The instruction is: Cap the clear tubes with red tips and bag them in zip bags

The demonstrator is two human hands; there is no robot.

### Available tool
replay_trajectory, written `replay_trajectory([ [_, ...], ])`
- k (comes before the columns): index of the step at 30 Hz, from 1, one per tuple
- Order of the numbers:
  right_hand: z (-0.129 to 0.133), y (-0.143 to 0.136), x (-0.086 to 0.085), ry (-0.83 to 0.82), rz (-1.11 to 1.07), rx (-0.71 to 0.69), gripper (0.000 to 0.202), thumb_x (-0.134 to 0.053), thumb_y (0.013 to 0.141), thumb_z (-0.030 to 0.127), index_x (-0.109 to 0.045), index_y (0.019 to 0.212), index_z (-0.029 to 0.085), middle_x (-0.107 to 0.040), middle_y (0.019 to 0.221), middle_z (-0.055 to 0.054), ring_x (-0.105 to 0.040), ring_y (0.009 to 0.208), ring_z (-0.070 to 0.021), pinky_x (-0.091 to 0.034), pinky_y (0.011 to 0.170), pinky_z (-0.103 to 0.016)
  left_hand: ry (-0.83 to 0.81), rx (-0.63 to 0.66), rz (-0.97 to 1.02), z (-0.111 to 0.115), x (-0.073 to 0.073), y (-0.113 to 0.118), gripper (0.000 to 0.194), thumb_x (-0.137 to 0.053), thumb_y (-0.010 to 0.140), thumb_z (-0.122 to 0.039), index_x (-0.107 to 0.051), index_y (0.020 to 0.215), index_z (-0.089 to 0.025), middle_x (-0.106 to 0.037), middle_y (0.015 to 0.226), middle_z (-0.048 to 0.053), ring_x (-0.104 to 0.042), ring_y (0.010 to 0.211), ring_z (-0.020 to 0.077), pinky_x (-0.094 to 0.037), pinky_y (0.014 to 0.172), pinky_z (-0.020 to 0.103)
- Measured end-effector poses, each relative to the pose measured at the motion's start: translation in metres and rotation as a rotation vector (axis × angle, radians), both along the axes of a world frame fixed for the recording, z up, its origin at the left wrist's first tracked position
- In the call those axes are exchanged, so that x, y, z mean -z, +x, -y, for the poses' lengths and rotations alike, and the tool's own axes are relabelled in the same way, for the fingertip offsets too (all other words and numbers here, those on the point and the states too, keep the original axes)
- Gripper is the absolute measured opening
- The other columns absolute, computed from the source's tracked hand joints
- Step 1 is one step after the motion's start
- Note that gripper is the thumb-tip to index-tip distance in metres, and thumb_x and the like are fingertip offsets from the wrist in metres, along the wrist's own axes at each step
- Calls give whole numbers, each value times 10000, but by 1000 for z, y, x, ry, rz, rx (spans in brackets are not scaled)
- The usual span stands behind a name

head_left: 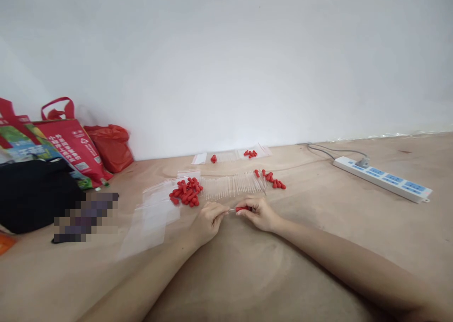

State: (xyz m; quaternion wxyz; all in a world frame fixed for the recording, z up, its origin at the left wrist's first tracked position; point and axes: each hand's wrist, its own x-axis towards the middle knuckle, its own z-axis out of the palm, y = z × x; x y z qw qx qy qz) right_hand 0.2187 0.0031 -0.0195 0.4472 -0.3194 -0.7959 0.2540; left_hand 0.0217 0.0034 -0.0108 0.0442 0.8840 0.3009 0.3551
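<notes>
Between the fingers of my left hand (211, 218) is a thin clear dropper tube (232, 210). My right hand (259, 213) pinches a red rubber bulb (242, 208) at the tube's right end; how far the tube goes into it is hidden by my fingers. Just beyond my hands lies a row of clear dropper tubes (226, 186). A heap of red rubber bulbs (186, 191) sits at the row's left end. Several more red bulbs (278, 184) lie at its right end, a few of them seeming to be on tubes.
Clear plastic bags (148, 218) lie flat at left. By the wall, another bag (230, 157) bears tubes and red bulbs. A white power strip (382, 178) with a grey cable is at right. Red shopping bags (76, 147) and a black cloth item (35, 194) stand at far left.
</notes>
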Motion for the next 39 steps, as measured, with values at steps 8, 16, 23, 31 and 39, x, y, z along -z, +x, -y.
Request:
replay_trajectory([
  [8,5,4,-1,158,169,-49,150,-475,811,240,-608,831,173,-571,747,-52,-528,686,-137,-430,619,-249,6,-10,-79,5,-2,2,231,-374,854,-191,-605,837,-183,-637,666,36,-573,649,157,-412,635,288],
  [16,6,0,-3,263,312,7,149,-464,807,251,-593,830,179,-569,738,-56,-516,688,-154,-404,625,-260,4,-20,-108,7,4,4,228,-368,845,-165,-595,841,-183,-635,690,40,-558,649,158,-416,638,290],
  [23,2,-2,-4,264,343,0,162,-476,806,247,-614,830,165,-578,746,-70,-522,710,-167,-405,648,-279,2,-30,-119,6,5,4,226,-369,850,-175,-594,832,-181,-643,694,36,-558,650,160,-423,641,293],
  [31,-5,-12,0,-278,-233,36,270,-576,727,366,-545,931,193,-563,681,1,-523,609,-119,-436,589,-251,-163,-153,11,7,-2,10,204,-419,849,-275,-593,919,-197,-658,755,22,-598,692,150,-459,658,265],
  [39,-65,34,-38,-345,-376,345,331,-504,716,350,-528,1007,193,-540,666,16,-504,578,-109,-411,547,-230,-195,-169,78,5,-4,5,238,-419,847,-275,-543,1025,-178,-641,928,58,-587,884,172,-455,794,310],
])
